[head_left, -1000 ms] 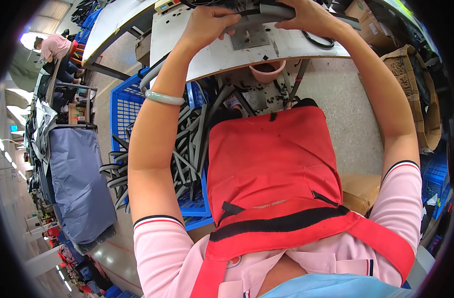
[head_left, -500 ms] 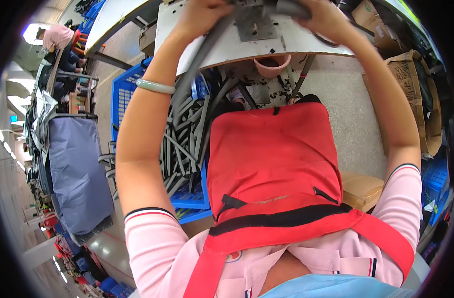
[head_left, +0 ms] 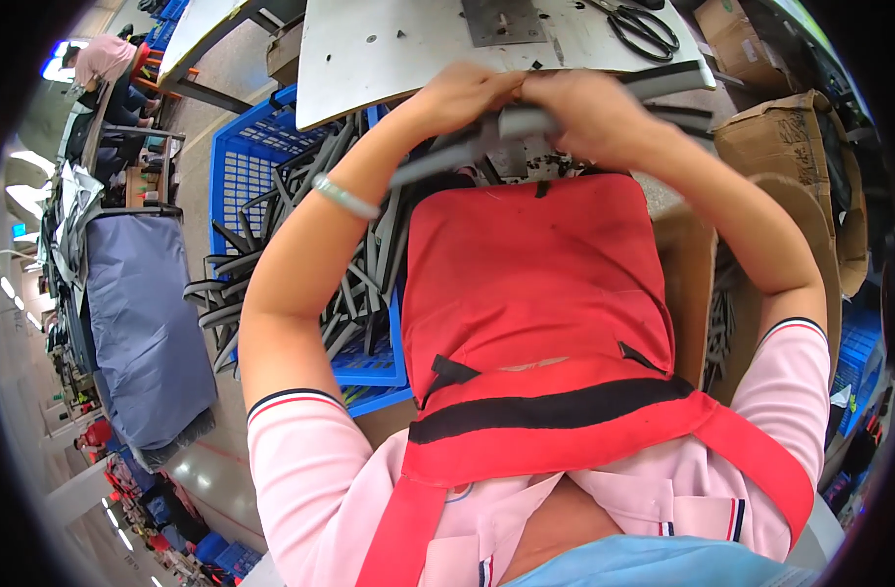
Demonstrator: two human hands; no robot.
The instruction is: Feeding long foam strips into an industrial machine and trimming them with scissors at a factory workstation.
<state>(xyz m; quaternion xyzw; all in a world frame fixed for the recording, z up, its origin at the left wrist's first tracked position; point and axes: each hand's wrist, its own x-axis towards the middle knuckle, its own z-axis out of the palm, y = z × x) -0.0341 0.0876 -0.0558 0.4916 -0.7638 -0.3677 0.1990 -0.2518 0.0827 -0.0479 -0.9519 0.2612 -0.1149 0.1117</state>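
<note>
My left hand is closed by the table's front edge, its fingers on a long grey strip with dark edging. Beside it, my right hand, smeared by motion, wraps round the bundled grey strips. Ends of these strips stick out to the right past that hand. How many strips each hand holds is hidden by fingers and blur. A blue plastic basket at my left holds many similar grey and black strips.
Black-handled scissors and a metal plate lie on the white table. An open cardboard box with strips inside stands at my right, near another carton. A red apron covers my lap. Another person sits far left.
Both hands have come back from over the table to its front edge, bringing the strips, which now lie more crosswise. The scissors and the open box at my right have come into view.
</note>
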